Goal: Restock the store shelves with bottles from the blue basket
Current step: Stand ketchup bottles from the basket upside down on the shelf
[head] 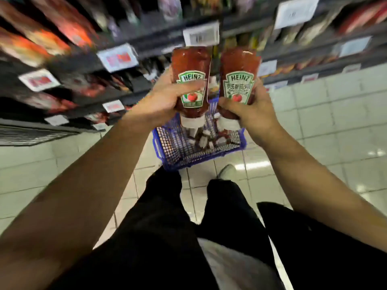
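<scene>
1. Both hands are up, one ketchup bottle each, raised side by side above the basket (201, 151) on the floor tiles.
2. The left hand (167, 101) wraps its fingers round the left bottle (191, 80) across the lower label, thumb lying over the front.
3. The right hand (249, 109) grips the right bottle (238, 80) low on the body, thumb across the front just under the label.
4. Long axis: both bottles stand near vertical, white caps down, flat bases up, leaning slightly apart at the bottom. They are just beside each other, and I cannot tell if they touch.
5. Here is what matters: the shelves (129, 65) run along the left and ahead, blurred, so the left bottle is the nearer one to a shelf edge. My read is that the left hand goes in first.
6. Each bottle sticks up and away from the fingers, so a forward reach leads with the base end.
7. More bottles lie in the basket, caps showing through the mesh, so plenty of restocking remains.
</scene>
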### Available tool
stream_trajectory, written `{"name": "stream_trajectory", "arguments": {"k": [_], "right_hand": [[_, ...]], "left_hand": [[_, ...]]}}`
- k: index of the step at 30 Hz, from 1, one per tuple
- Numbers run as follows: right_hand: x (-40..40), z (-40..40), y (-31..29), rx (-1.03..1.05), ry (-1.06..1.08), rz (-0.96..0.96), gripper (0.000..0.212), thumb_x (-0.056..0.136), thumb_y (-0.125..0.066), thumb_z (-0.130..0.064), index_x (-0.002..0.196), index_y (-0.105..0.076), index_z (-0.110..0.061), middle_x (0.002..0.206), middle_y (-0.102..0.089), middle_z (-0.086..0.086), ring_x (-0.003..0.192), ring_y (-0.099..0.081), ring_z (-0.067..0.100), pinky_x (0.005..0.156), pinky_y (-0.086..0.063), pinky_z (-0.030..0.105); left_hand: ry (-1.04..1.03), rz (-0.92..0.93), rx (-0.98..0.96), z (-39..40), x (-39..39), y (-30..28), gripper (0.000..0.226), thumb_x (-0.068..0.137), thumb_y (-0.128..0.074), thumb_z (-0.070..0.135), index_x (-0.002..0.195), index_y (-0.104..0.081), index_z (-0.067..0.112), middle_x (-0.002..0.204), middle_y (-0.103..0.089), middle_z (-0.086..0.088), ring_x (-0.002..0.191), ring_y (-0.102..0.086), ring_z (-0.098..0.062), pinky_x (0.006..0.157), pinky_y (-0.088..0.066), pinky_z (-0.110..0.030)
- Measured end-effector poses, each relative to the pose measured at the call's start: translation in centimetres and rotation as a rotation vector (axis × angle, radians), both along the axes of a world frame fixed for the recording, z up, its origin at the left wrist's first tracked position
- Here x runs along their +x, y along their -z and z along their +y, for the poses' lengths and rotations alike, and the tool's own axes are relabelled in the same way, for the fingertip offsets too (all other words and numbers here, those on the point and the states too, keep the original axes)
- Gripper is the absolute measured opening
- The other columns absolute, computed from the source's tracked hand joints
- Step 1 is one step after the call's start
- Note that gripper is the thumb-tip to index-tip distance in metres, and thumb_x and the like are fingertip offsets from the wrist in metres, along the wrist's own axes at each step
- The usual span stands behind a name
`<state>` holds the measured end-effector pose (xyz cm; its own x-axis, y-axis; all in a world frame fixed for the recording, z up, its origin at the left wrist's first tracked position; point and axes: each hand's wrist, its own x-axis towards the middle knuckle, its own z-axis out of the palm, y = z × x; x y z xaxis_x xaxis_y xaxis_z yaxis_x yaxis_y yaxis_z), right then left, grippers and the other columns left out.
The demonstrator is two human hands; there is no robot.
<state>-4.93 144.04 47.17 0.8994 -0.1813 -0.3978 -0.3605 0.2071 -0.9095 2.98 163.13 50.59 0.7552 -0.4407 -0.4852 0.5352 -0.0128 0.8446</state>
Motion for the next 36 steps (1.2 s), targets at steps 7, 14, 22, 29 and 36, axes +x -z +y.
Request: {"name": "stream_trajectory", "arguments": {"k": [7,14,22,29,36], "right_hand": [[2.7,-0.1,-16.5,0.004,-0.123,-0.223,0.041,0.089,-0.075,-0.014,0.125,-0.056,-0.016,0.108,-0.075,0.001,0.1,-0.071,0.019,0.089,-0.06,0.042],[7.6,1.1,-28.9,-0.11,-0.15,-0.457,0.042,0.08,-0.078,-0.026,0.118,-0.06,-0.025,0.105,-0.077,-0.002,0.1,-0.073,0.019,0.085,-0.059,0.033],[14.0,3.7,-38.8,-0.247,-0.173,-0.644,0.051,0.068,-0.085,-0.04,0.113,-0.063,-0.026,0.101,-0.078,-0.004,0.091,-0.073,0.009,0.076,-0.056,0.022],[20.4,5.3,-42.1,-0.278,-0.141,-0.716,0.043,0.079,-0.085,-0.017,0.117,-0.064,-0.013,0.102,-0.078,0.006,0.092,-0.073,0.018,0.076,-0.059,0.029],[26.6,5.7,-42.8,-0.263,-0.159,-0.699,0.036,0.073,-0.087,-0.034,0.103,-0.077,-0.017,0.102,-0.079,0.003,0.095,-0.076,0.021,0.08,-0.059,0.029]], "left_hand": [[-0.112,-0.371,-0.078,0.1,2.1,-17.1,0.05,0.073,-0.081,0.004,0.118,-0.06,0.014,0.103,-0.075,-0.007,0.093,-0.07,-0.025,0.084,-0.058,-0.045],[-0.206,-0.703,-0.047,3.6,6.2,-29.9,0.051,0.063,-0.089,0.017,0.109,-0.067,0.021,0.095,-0.076,0.001,0.09,-0.072,-0.019,0.078,-0.058,-0.037],[-0.211,-1.038,0.014,8.8,13.0,-40.0,0.061,0.058,-0.096,0.027,0.111,-0.067,0.035,0.102,-0.077,0.002,0.093,-0.074,-0.015,0.076,-0.058,-0.027],[-0.231,-1.071,0.138,11.2,18.8,-43.7,0.071,0.051,-0.096,0.042,0.114,-0.069,0.024,0.103,-0.078,-0.001,0.095,-0.076,-0.021,0.081,-0.062,-0.039],[-0.345,-1.064,0.516,10.1,21.1,-45.1,0.058,0.054,-0.093,0.056,0.105,-0.064,0.052,0.079,-0.067,0.034,0.074,-0.061,0.022,0.059,-0.046,-0.003]]}}
